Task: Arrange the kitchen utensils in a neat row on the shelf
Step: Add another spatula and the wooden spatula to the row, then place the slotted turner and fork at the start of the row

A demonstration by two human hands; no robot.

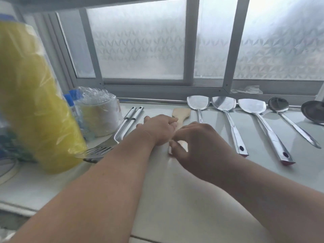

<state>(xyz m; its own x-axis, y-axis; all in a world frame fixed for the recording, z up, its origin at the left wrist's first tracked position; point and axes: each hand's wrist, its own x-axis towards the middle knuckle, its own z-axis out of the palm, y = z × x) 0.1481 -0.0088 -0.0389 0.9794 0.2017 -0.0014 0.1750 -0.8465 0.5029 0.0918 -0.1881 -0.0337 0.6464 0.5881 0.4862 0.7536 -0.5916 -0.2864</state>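
A wooden spatula (181, 114) lies on the pale shelf (175, 181), blade toward the window. My left hand (157, 129) curls over its neck, and my right hand (199, 146) pinches the handle's near end. To its right lie three steel spatulas (198, 103) (223, 103) (251, 106) side by side, blades at the window sill, then two steel ladles (278, 104) (313, 111). To the left, two slotted turners (130, 118) lie together the other way round, handles toward the window and slotted blades near me.
A large yellow plastic-wrapped pack (31, 102) stands close on the left. Behind it are blue-capped bottles (73, 99) and a white roll in clear wrap (100, 113). The frosted sliding window (140, 41) closes off the back of the shelf.
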